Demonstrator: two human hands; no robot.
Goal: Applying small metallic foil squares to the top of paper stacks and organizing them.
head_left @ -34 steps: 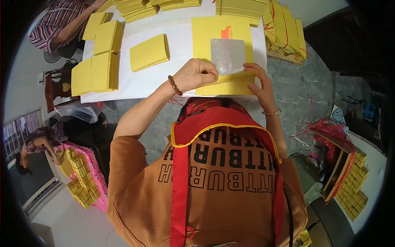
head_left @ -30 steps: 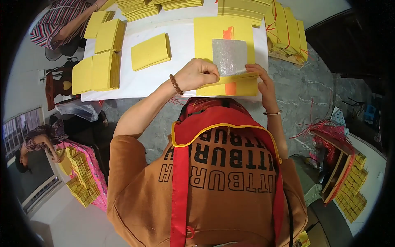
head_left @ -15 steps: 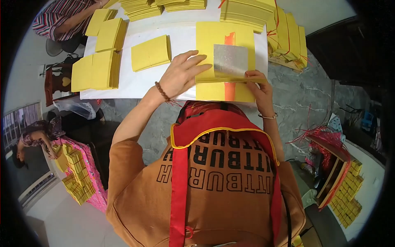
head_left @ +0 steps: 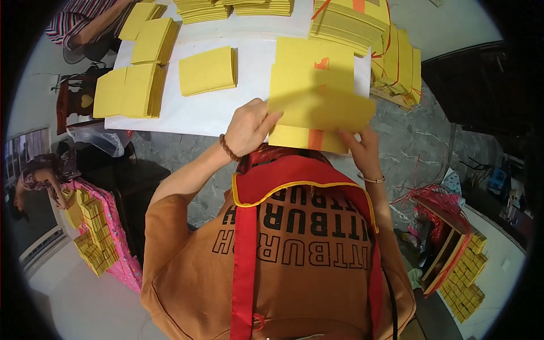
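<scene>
A yellow paper sheet [head_left: 320, 107] is raised at an angle, partly blurred, in front of me. My left hand [head_left: 248, 127] is closed at its left edge, the thumb pointing toward the paper. At the sheet's lower right corner, my right hand [head_left: 362, 148] pinches it between thumb and fingers. Beneath lies more yellow paper [head_left: 286, 137] with an orange-red mark [head_left: 315, 139], part of which also shows above the raised sheet. A folded yellow paper bundle [head_left: 207, 72] rests on the white table to the left of my hands.
Stacks of yellow paper [head_left: 127, 90] line the table's left side, and more [head_left: 348, 25] stand at the far right, tied with red string. A person's arm [head_left: 102, 25] reaches in at far left. Another person works beside a pink-covered table [head_left: 116, 226]. Red strings drape a wooden stand [head_left: 447, 238] at right.
The yellow sheet has swung up from its edge-on position near me and spread out, covering the silver square. Both hands have shifted slightly nearer my body; my left hand's fingers have curled in.
</scene>
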